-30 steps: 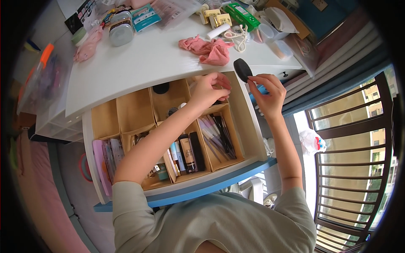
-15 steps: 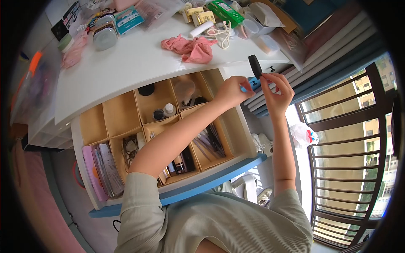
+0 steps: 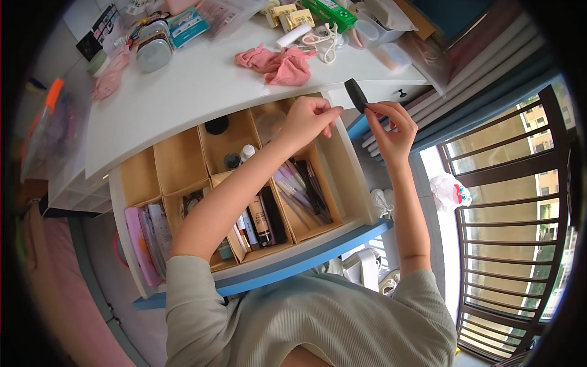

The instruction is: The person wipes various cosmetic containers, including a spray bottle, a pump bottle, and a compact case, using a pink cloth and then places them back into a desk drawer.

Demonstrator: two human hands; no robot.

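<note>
Between the fingertips of my right hand is a flat black round case, tilted up on its edge above the drawer's right front corner of the desk. My left hand hangs over the back right of the open drawer, its fingers curled together; whatever they pinch, if anything, is too small to make out. Below it, a cardboard divider compartment holds several makeup brushes. My left forearm covers part of the drawer. Beside it, another compartment holds a brown cosmetic tube and other slim items.
At the back of the drawer are a black round item, a dark jar and a white-capped bottle. A pink cloth, white cord and green box lie on the white desk. Curtains and a barred window stand right.
My left hand has moved left, away from the black case and over the drawer. My right hand has shifted slightly left, still pinching the case.
</note>
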